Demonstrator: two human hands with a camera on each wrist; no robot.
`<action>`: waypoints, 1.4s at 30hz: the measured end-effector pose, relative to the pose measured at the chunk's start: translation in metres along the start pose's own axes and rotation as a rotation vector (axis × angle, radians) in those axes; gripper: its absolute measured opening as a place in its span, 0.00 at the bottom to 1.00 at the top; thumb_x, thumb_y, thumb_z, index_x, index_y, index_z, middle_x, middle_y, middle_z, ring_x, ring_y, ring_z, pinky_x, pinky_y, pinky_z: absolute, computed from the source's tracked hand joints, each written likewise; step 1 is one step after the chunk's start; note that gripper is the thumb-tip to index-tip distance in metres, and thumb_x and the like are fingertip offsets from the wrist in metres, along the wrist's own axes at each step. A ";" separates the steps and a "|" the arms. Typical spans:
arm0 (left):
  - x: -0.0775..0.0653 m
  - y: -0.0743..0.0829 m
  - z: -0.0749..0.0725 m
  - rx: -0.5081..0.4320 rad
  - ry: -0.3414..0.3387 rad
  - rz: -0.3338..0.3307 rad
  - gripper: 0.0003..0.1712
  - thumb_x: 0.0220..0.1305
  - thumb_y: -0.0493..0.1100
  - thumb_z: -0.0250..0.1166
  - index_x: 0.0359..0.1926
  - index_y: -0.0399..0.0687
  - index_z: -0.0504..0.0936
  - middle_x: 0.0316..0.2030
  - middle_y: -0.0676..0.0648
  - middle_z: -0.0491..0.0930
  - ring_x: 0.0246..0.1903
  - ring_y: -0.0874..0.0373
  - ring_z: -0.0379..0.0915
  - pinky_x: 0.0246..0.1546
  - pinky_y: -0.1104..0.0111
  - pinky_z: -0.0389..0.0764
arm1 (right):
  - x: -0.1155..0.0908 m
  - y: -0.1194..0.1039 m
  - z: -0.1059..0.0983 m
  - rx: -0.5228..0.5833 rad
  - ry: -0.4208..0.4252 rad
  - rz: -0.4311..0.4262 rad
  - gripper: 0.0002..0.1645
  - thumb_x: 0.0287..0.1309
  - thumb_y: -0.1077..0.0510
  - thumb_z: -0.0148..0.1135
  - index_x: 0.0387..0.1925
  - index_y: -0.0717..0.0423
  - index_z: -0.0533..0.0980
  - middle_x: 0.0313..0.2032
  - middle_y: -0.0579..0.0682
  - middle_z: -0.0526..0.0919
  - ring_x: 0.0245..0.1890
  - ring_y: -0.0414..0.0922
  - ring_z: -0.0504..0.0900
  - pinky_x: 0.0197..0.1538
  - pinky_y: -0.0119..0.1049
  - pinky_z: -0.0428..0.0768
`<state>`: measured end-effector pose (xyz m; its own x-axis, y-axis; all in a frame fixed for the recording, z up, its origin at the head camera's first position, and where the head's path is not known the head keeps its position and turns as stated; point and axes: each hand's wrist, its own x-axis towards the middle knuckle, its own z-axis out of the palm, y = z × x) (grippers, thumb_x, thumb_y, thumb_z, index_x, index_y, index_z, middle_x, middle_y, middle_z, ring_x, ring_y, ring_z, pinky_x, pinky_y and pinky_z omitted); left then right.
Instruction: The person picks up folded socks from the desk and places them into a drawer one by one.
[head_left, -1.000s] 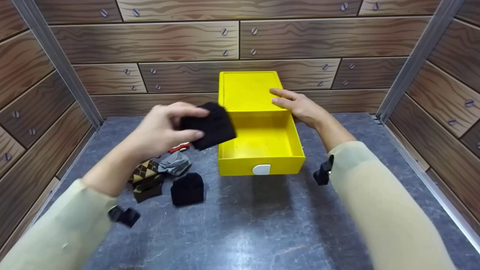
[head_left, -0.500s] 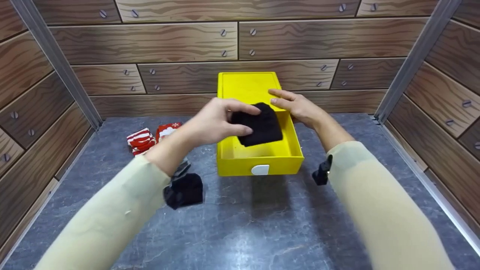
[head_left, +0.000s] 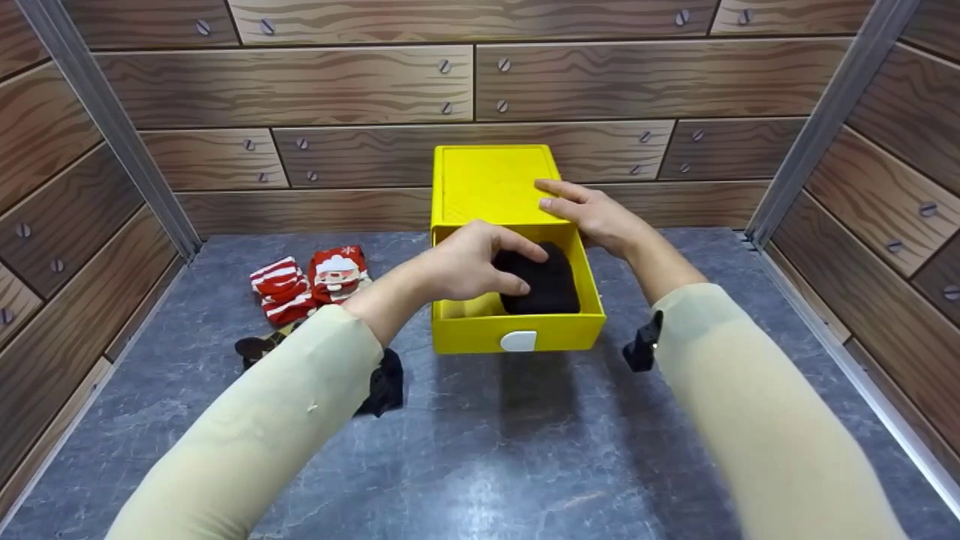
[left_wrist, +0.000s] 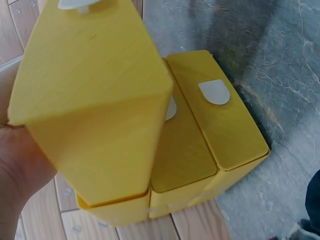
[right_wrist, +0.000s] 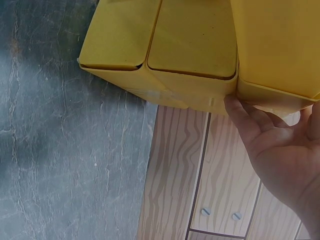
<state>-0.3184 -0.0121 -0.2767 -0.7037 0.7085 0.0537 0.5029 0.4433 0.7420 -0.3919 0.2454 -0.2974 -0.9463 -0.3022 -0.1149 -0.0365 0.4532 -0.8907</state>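
Observation:
My left hand (head_left: 480, 262) reaches into the pulled-out top drawer (head_left: 472, 332) of a yellow drawer unit (head_left: 491, 184). Between thumb and fingers it pinches a folded pair of black socks (head_left: 551, 283), which lies low inside the drawer walls. In the left wrist view the drawer front hides the fingers; only part of the left hand (left_wrist: 22, 170) shows. My right hand (head_left: 600, 214) rests at the unit's top right edge, two digits lying straight on the top. The right wrist view shows the right hand (right_wrist: 280, 145) touching the side of the unit.
On the grey tabletop at left lie red-and-white striped socks (head_left: 283, 289), red Santa socks (head_left: 337, 274), brown patterned socks (head_left: 259, 346) and more black socks (head_left: 386, 384), partly behind the left sleeve. Two shut drawers (left_wrist: 220, 125) sit under the pulled-out one. Wood-patterned walls stand around.
My left hand has carried the black socks rightward from beside the drawer, over its rim and down inside. The right hand has stayed on the unit.

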 end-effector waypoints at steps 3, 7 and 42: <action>0.003 -0.001 0.004 0.020 -0.023 -0.018 0.25 0.70 0.42 0.74 0.66 0.52 0.85 0.59 0.54 0.85 0.54 0.58 0.79 0.60 0.65 0.78 | -0.001 0.000 0.000 -0.001 -0.003 -0.002 0.40 0.77 0.35 0.56 0.84 0.33 0.58 0.81 0.53 0.57 0.74 0.57 0.68 0.69 0.61 0.73; 0.008 -0.002 0.008 0.036 -0.061 -0.029 0.25 0.70 0.44 0.74 0.67 0.53 0.84 0.59 0.55 0.85 0.54 0.58 0.79 0.62 0.64 0.77 | 0.000 0.001 0.000 -0.003 -0.002 -0.002 0.40 0.78 0.36 0.56 0.84 0.34 0.58 0.81 0.54 0.57 0.75 0.58 0.67 0.69 0.62 0.73; 0.010 -0.005 0.010 0.022 -0.205 -0.008 0.26 0.74 0.42 0.70 0.71 0.51 0.81 0.62 0.53 0.84 0.58 0.58 0.78 0.67 0.63 0.74 | 0.000 0.001 -0.002 -0.004 0.000 -0.001 0.40 0.77 0.36 0.57 0.83 0.34 0.59 0.82 0.53 0.57 0.75 0.56 0.68 0.70 0.61 0.72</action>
<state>-0.3228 -0.0010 -0.2865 -0.5923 0.8005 -0.0912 0.5099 0.4601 0.7269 -0.3928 0.2473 -0.2978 -0.9464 -0.3023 -0.1138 -0.0390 0.4566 -0.8888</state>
